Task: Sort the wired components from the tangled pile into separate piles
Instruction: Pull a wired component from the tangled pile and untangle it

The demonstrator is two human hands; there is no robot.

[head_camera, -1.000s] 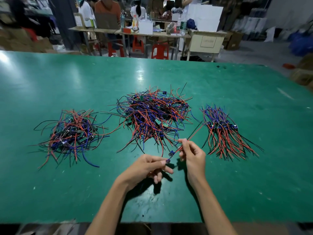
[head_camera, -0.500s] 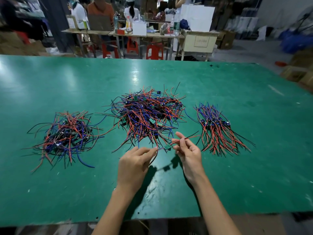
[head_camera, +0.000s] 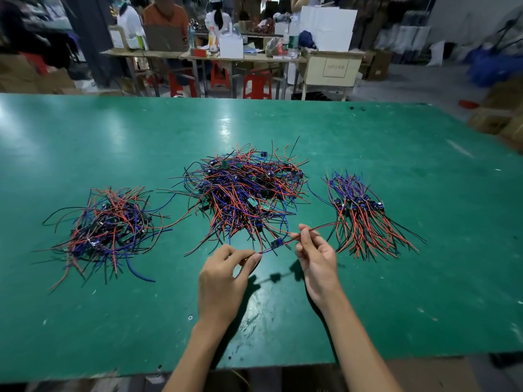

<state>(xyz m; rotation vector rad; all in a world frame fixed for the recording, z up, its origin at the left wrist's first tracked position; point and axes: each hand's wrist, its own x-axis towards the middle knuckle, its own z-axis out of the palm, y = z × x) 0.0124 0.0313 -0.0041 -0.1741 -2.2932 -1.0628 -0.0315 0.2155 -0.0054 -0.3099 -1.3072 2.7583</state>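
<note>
Three piles lie on the worktop (head_camera: pixel 368 137): two sorted, while the central tangled pile (head_camera: pixel 246 190) is large. Left hand (head_camera: pixel 223 281) and right hand (head_camera: pixel 317 258) pinch one wired component (head_camera: pixel 275 243) at lower centre.

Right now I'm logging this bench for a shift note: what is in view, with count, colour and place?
table: one, green, foreground
middle pile: one, red, blue and black wires with small green boards, table centre
left pile: one, same colours, tangled, table left
right pile: one, same colours, wires roughly aligned, table right
held component: one, small board with red and blue leads, stretched between both hands above the table
stools: several, red, beyond the table
background tables: cluttered, people seated there
left hand: pinches the blue lead
right hand: pinches the red lead
</note>
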